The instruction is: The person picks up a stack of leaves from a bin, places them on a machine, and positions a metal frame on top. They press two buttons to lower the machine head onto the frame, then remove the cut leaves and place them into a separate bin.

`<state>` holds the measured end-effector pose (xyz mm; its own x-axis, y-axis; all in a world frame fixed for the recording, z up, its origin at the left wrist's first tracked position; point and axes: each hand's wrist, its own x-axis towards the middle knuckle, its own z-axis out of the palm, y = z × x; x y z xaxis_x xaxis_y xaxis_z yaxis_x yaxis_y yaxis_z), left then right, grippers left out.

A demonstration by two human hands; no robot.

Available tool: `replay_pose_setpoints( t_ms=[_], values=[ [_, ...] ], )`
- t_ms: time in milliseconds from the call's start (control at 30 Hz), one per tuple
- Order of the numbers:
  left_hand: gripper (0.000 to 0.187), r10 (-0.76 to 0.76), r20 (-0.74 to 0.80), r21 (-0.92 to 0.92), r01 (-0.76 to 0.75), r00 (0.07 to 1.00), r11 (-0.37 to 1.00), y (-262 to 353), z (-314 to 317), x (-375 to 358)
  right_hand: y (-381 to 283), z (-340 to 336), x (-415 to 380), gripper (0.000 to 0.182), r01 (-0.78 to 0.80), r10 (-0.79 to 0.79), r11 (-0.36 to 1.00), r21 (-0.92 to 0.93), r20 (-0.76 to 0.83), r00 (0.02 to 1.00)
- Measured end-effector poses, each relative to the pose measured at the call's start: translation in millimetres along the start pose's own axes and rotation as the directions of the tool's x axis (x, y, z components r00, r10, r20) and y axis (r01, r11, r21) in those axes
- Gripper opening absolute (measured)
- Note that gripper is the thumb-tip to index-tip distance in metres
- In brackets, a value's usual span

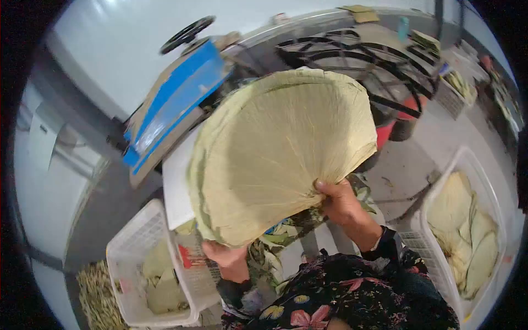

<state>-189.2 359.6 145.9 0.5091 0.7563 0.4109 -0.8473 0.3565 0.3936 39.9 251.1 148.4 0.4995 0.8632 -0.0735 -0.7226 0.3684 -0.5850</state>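
A thick stack of large, dried, pale green fan-shaped leaves is held up in front of me. My right hand pinches the stack at its narrow lower point. My left hand supports the stack from below at its lower left edge, partly hidden by the leaves. Both sleeves are dark with a floral print.
A white plastic basket with a few leaves stands at lower left. Another white basket with leaves is at right. A blue-edged board and a machine with a black wheel lie behind. A white surface sits under the stack.
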Motion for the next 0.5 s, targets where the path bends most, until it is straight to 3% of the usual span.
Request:
replay_pose_setpoints(
  t_ms=[33,67,100,133,167,200,267,300,333,467,500],
  values=[
    [0.076,-0.025,0.082,-0.022,0.027,0.996,0.999,22.9,-4.3,-1.0,9.2,8.0,8.4,0.052,-0.031,0.031,1.0,-0.004,0.022,0.999],
    [0.074,-0.028,0.02,0.151,0.025,0.999,0.988,42.9,-9.3,3.5,20.2,13.1,17.7,0.052,-0.048,0.048,0.998,-0.043,-0.009,0.999],
    [0.074,-0.006,0.009,0.157,0.004,1.0,0.988,59.7,-10.4,2.9,31.1,18.5,24.0,0.052,-0.062,0.059,0.995,-0.083,-0.038,0.998],
    [0.07,-0.021,-0.121,0.512,0.081,0.992,0.855,75.8,-10.0,2.1,42.3,25.7,30.0,0.049,-0.088,0.082,0.987,-0.135,-0.051,0.995],
    [0.065,0.011,-0.255,0.775,0.198,0.967,0.6,87.3,-2.8,3.4,52.6,32.5,37.1,0.049,-0.102,0.097,0.984,-0.145,-0.038,0.994],
    [0.056,0.052,-0.427,0.728,0.309,0.903,0.612,91.6,-6.2,10.5,72.1,39.6,47.7,0.047,-0.112,0.108,0.96,-0.258,-0.03,0.994],
    [0.052,0.151,-0.464,0.725,0.277,0.873,0.631,100.7,-25.9,22.1,87.5,57.6,65.8,0.046,-0.132,0.138,0.92,-0.368,-0.009,0.99],
    [0.049,0.225,-0.489,0.723,0.248,0.843,0.645,105.6,-34.6,27.6,93.3,69.2,77.4,0.043,-0.064,0.104,0.921,-0.383,0.085,0.991],
    [0.049,0.284,-0.486,0.754,0.232,0.827,0.614,112.3,-38.7,35.0,97.8,78.9,87.9,0.041,0.005,0.07,0.921,-0.391,0.179,0.981],
    [0.05,0.372,-0.364,0.815,0.098,0.854,0.572,143.1,-66.7,58.1,124.5,80.6,133.8,0.038,0.004,0.134,0.918,-0.396,0.319,0.938],
    [0.05,0.384,-0.365,0.816,0.093,0.848,0.57,147.3,-74.6,61.4,134.0,74.6,145.6,0.039,-0.003,0.11,0.953,-0.304,0.337,0.935]
  ],
)
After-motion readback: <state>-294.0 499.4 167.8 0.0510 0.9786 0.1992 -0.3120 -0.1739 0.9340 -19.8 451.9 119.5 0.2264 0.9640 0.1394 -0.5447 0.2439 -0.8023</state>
